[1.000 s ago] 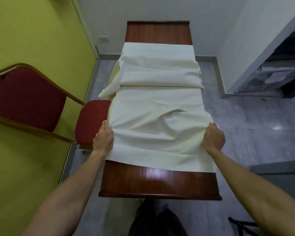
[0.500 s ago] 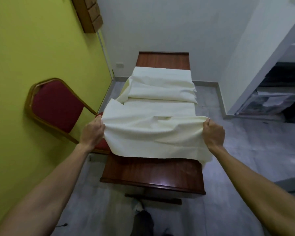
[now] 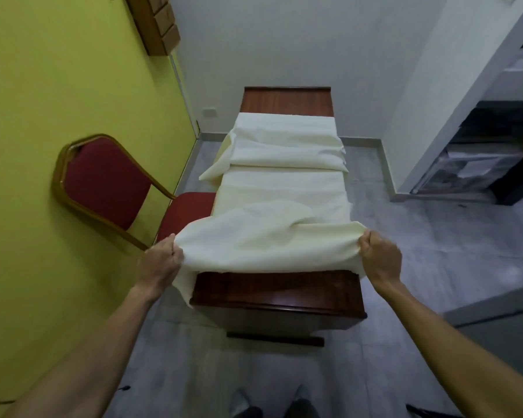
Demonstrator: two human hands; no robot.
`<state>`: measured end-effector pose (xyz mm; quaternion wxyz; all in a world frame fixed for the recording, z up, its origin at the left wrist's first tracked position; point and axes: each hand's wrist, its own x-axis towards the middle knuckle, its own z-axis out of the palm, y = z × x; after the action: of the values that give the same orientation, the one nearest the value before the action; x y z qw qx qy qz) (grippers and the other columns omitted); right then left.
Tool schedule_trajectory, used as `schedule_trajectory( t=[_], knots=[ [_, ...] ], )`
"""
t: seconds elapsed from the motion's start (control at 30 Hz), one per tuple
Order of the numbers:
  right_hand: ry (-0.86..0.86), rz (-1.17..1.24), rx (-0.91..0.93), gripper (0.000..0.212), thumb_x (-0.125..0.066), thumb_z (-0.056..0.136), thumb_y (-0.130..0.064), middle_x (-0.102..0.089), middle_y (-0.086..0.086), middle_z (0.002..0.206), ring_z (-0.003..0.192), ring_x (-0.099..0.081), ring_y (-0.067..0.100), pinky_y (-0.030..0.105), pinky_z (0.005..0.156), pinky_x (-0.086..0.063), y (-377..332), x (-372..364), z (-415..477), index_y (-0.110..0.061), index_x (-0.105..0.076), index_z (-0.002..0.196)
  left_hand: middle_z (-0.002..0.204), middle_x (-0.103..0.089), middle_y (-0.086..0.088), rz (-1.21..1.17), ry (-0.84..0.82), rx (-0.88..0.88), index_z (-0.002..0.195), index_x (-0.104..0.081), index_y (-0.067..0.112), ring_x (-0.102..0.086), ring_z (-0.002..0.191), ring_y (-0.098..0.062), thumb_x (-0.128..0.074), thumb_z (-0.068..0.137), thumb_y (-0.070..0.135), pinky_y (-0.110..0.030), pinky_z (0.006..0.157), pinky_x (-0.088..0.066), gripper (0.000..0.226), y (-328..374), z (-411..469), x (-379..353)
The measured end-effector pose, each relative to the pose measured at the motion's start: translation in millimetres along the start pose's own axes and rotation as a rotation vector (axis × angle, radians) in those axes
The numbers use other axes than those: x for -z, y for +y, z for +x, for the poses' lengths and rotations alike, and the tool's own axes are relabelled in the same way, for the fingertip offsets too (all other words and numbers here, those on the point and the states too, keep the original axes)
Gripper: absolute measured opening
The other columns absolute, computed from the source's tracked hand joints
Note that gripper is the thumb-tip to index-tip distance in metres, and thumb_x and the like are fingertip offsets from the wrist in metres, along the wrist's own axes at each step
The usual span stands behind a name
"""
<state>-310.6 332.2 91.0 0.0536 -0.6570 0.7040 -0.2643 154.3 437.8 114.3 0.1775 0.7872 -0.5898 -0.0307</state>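
A cream cloth (image 3: 280, 203) lies rumpled along a long dark wooden table (image 3: 277, 292). Its near end is lifted off the tabletop and stretched between my hands. My left hand (image 3: 160, 260) grips the cloth's left edge beside the table's left side. My right hand (image 3: 379, 256) grips the right edge, just past the table's right side. A corner of cloth hangs down by the table's near left corner. The far part of the cloth is folded over itself, with bare wood showing beyond it.
A red padded chair (image 3: 109, 188) with a gold frame stands at the left against the yellow wall (image 3: 58, 86). A wooden fixture (image 3: 156, 22) hangs on that wall. Shelves with clutter (image 3: 477, 167) stand at the right. Grey tiled floor (image 3: 435, 236) surrounds the table.
Both hands, which gripped the cloth's edges at the tabletop, have raised its near end and drawn it toward me. The view has backed away from the table.
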Motion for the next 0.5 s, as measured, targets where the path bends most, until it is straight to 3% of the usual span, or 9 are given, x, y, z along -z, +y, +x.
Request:
schedule_trajectory(
  t=[0.07,0.17,0.33,0.43,0.5],
  knots=[
    [-0.019,-0.003,-0.054,0.036,-0.044,0.102,-0.014,-0.054,0.011,0.056,0.048,-0.050,0.030,0.037,0.045,-0.043,5.0,-7.7,-24.7,-0.001,-0.059,0.073,0.096,-0.071,-0.019,-0.003,-0.049,-0.003,0.115,-0.064,0.003,-0.065,0.078,-0.038,-0.031,0.090,0.027,-0.041,0.062,-0.051,0.048,-8.6,-17.1,-13.8],
    [-0.051,-0.020,-0.113,0.036,-0.042,0.103,-0.015,-0.051,0.008,0.056,0.048,-0.048,0.027,0.036,0.045,-0.042,11.0,-15.8,-58.3,-0.002,-0.058,0.074,0.075,-0.064,-0.014,-0.041,-0.110,-0.029,0.092,-0.062,0.005,-0.059,0.061,-0.033,-0.034,0.089,0.024,-0.032,0.051,-0.037,0.033,-11.9,-40.5,-27.0],
    [-0.093,-0.029,-0.174,0.043,-0.035,0.105,-0.025,-0.051,0.008,0.055,0.047,-0.049,0.029,0.032,0.044,-0.039,29.6,-21.3,-106.6,-0.005,-0.054,0.071,0.073,-0.063,-0.018,-0.102,-0.173,-0.005,0.079,-0.054,0.007,-0.050,0.055,-0.026,-0.039,0.092,0.017,-0.029,0.052,-0.030,0.021,-20.0,-82.3,-44.1],
    [-0.089,-0.015,-0.215,0.039,-0.032,0.101,-0.035,-0.057,0.012,0.068,0.060,-0.055,0.034,0.032,0.049,-0.040,33.6,-21.6,-126.4,-0.008,-0.053,0.081,0.083,-0.065,-0.015,-0.029,-0.237,-0.027,0.098,-0.054,0.007,-0.058,0.064,-0.030,-0.036,0.088,0.031,-0.031,0.051,-0.040,0.032,-36.2,-96.7,-54.9],
    [-0.050,-0.062,-0.228,0.040,-0.046,0.100,-0.036,-0.065,0.022,0.100,0.089,-0.062,0.040,0.044,0.069,-0.054,30.7,-28.2,-127.2,0.000,-0.057,0.112,0.104,-0.065,-0.015,-0.037,-0.266,-0.040,0.124,-0.049,0.006,-0.064,0.087,-0.033,-0.042,0.089,0.038,-0.040,0.066,-0.053,0.048,-38.9,-86.9,-63.5]
  ],
)
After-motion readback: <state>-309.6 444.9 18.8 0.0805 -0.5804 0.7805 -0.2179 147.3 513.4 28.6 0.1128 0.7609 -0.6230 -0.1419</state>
